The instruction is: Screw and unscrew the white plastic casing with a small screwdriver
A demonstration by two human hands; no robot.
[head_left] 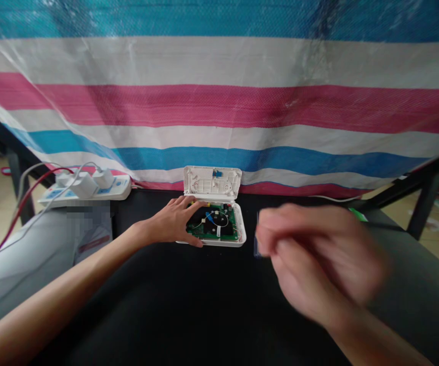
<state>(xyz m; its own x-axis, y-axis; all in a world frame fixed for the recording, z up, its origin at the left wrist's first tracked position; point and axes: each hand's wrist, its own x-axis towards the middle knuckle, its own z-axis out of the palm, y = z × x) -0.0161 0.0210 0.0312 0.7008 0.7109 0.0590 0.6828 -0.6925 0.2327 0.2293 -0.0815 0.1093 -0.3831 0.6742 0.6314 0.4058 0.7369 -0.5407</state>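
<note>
A white plastic case point(238, 239) lies on the black table, its lid point(212, 183) raised behind it. Inside the case show a green circuit board point(230, 229), a thin white looped fibre and a blue connector point(209, 218). My left hand point(175, 219) rests with spread fingers over the left side of the case. To the right of the case, my right hand point(318, 254) is raised close to the camera and blurred, its fingers curled together. Whatever those fingers pinch, if anything, is too blurred to make out. A thin clear item point(256, 245) shows partly behind it.
On the left stands a white power strip point(122, 188) with plugs and red and white cables. Near it lies a flat transparent packet point(95, 231). A striped sheet point(219, 107) hangs behind the black table point(188, 305). Something green point(357, 214) lies at the back right.
</note>
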